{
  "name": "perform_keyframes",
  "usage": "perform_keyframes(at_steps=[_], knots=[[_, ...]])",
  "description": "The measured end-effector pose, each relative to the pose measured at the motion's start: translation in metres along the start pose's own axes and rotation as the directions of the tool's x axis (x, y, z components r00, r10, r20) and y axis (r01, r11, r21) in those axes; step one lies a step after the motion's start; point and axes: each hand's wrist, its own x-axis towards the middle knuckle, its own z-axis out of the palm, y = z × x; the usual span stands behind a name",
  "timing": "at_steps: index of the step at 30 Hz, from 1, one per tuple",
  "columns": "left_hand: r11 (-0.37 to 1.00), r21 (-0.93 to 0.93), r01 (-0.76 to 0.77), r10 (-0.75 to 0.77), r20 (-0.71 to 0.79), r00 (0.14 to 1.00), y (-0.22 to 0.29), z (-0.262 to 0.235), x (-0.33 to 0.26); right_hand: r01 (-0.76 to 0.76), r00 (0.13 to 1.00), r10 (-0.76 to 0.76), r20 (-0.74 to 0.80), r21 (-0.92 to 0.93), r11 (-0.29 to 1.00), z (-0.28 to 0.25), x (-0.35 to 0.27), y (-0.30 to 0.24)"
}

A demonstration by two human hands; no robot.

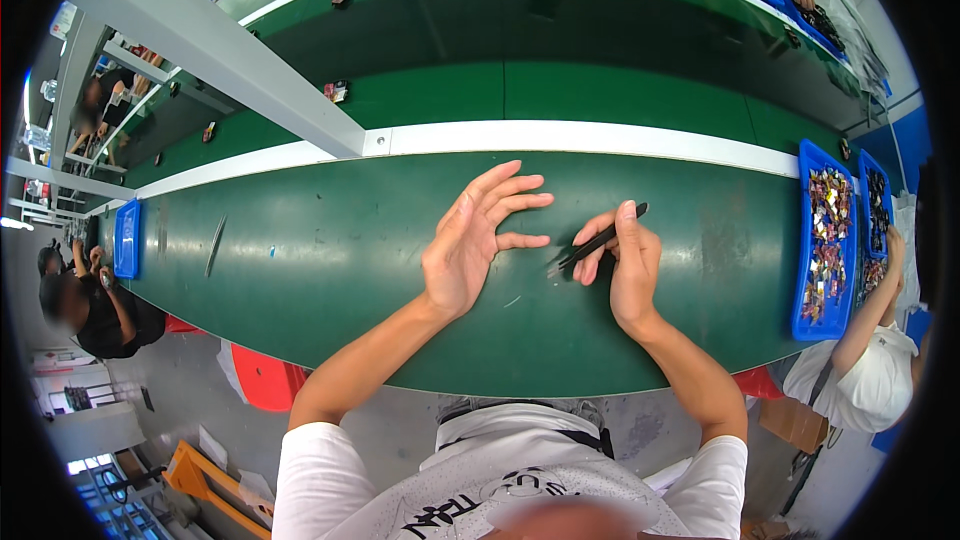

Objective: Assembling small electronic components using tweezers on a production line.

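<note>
Black tweezers [598, 242] are set off by a green worktop [350, 270]; blue is displayed by a plastic tray [823, 331], red by a stool [265, 378], and a white T-shirt [500, 450] is finely speckled.

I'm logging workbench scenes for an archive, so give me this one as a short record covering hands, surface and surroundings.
Left hand: open, fingers spread, holding nothing
Right hand: thumb and fingers gripping a slim black tool
Surface: green tabletop, under both hands
Right end: blue tray of small multicoloured pieces
Left end: second blue tray, contents unclear
</note>
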Motion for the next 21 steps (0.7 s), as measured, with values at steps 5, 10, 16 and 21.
perform_keyframes(at_steps=[5,10,16,21], knots=[[1.0,0.001,0.018,-0.018,0.005,1.0,0.002,-0.001,-0.002,-0.039,0.999,0.04,-0.022,0.021,0.999,-0.001,0.003,-0.001],[1.0,-0.004,0.024,-0.024,0.011,1.0,0.001,-0.002,-0.001,-0.09,0.996,0.089,0.017,0.045,0.995,-0.006,0.006,-0.006],[0.999,-0.018,0.048,-0.048,0.001,0.999,0.003,-0.003,-0.001,-0.082,0.996,0.084,0.041,-0.042,0.996,0.0,0.003,-0.003],[0.998,-0.017,0.065,-0.065,0.037,0.997,0.0,-0.009,-0.001,-0.056,0.996,0.057,0.063,-0.019,0.998,0.0,0.001,-0.001]])
